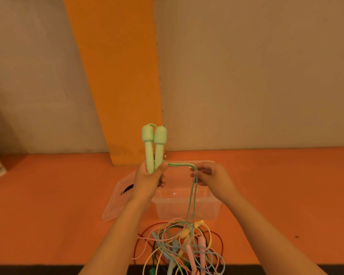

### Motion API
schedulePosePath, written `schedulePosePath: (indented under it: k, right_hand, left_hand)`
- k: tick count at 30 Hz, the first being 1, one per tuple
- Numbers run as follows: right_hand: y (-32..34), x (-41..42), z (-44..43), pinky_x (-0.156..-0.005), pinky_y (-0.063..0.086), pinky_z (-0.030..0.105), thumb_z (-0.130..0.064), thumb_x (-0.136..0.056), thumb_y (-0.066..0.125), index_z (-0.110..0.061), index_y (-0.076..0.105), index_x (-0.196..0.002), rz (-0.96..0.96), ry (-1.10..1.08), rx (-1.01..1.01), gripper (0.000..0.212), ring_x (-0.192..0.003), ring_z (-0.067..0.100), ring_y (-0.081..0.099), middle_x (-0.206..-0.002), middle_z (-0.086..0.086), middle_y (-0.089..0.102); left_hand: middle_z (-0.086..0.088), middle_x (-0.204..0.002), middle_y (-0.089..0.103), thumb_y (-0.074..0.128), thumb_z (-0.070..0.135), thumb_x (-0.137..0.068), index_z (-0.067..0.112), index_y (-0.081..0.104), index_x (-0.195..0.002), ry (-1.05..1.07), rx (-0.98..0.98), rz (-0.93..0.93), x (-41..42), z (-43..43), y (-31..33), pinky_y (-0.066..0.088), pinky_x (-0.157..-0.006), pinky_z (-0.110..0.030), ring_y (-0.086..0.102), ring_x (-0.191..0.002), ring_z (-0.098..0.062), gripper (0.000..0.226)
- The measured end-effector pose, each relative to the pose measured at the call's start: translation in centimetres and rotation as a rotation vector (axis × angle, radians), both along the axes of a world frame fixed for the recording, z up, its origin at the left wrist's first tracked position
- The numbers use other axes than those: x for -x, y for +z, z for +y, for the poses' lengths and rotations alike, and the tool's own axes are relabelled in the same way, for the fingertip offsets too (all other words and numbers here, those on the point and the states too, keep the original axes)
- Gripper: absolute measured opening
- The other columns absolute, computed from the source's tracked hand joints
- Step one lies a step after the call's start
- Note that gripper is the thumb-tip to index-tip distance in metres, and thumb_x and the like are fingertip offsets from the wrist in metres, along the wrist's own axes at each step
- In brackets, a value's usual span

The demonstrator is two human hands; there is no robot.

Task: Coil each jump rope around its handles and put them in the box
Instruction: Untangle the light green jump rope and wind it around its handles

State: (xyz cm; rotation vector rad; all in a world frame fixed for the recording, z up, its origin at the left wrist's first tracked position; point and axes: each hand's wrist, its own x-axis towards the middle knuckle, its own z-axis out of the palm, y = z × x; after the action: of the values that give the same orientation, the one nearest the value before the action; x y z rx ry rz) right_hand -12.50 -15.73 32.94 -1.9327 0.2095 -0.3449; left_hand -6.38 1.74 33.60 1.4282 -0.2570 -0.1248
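The left hand [148,180] is curled round the lower ends of the two green handles [154,147], holding them side by side and upright so that their rounded caps stand above the fist. Kept together like this, they make a single core for the rope to go round. The right hand [211,177], level with the left and a little apart from it, pinches the green cord [182,165] between thumb and fingertips. The cord runs doubled from the left thumb straight across to the right hand, bends over there, and hangs in two strands to the pile of other ropes [183,247], which lies below both wrists, nearer the person. Held taut across the gap, the doubled cord looks ready to be carried round the handles. No full turn shows on them yet, so I judge the winding to be at its very start. The slack trails into that tangle of yellow, pink, blue and dark red ropes, and may snag there as it is drawn up. The box [187,209], of clear plastic, stands open directly beneath the two hands on the orange surface [48,205], close enough for a finished bundle to be lowered straight in; I can make out nothing inside it. Its lid [115,203] lies outside the left wrist, apparently tilted against the box's side.
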Motion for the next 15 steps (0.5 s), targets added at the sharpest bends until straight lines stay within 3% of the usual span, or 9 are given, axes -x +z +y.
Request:
schedulePosePath:
  k: [2,5,9,12,15]
  right_hand:
    - [1.0,0.1,-0.1,-0.066,0.054,0.030,-0.004,-0.090,0.060,-0.026,0.067,-0.082,-0.062,-0.023,-0.065,0.025,-0.075,0.018,0.069,-0.081,0.003,0.072]
    - [2.5,0.2,0.4,-0.063,0.056,0.025,-0.004,-0.090,0.060,-0.023,0.066,-0.084,-0.143,-0.029,-0.151,0.022,-0.068,0.012,0.070,-0.075,-0.003,0.072]
    - [4.3,0.3,1.5,-0.055,0.054,0.019,0.001,-0.090,0.057,-0.012,0.064,-0.086,-0.238,0.004,-0.310,0.016,-0.059,0.008,0.067,-0.066,-0.005,0.071]
    - [5.1,0.3,1.4,-0.056,0.055,0.020,-0.002,-0.090,0.059,-0.006,0.064,-0.090,-0.303,-0.016,-0.352,0.007,-0.058,0.009,0.066,-0.066,-0.003,0.070]
    - [5.0,0.3,1.4,-0.058,0.055,0.020,-0.005,-0.090,0.061,-0.014,0.065,-0.087,-0.303,-0.029,-0.368,0.010,-0.063,0.010,0.068,-0.070,-0.002,0.070]
  left_hand:
    - [-0.004,-0.063,0.059,0.061,0.009,-0.093,0.000,0.058,-0.113,-0.031,-0.015,0.000,0.3,-0.1,0.0,0.041,-0.042,-0.022,0.047,-0.044,-0.011,0.022]
    - [-0.010,-0.091,0.073,0.060,0.010,-0.093,0.005,0.061,-0.111,-0.124,-0.041,-0.035,0.9,-0.8,-0.1,0.043,-0.045,-0.024,0.048,-0.047,-0.012,0.018]
    - [-0.004,-0.069,0.068,0.060,0.006,-0.093,0.007,0.061,-0.107,-0.220,-0.041,0.001,2.3,-2.0,0.0,0.043,-0.044,-0.023,0.048,-0.044,-0.011,0.015]
    - [-0.011,-0.089,0.073,0.059,0.003,-0.093,0.015,0.061,-0.104,-0.299,0.011,0.016,2.9,-2.5,0.2,0.044,-0.047,-0.025,0.048,-0.047,-0.012,0.016]
    - [-0.008,-0.082,0.073,0.063,0.001,-0.089,0.005,0.054,-0.115,-0.243,0.012,0.050,2.8,-2.6,0.1,0.043,-0.045,-0.022,0.048,-0.046,-0.011,0.027]
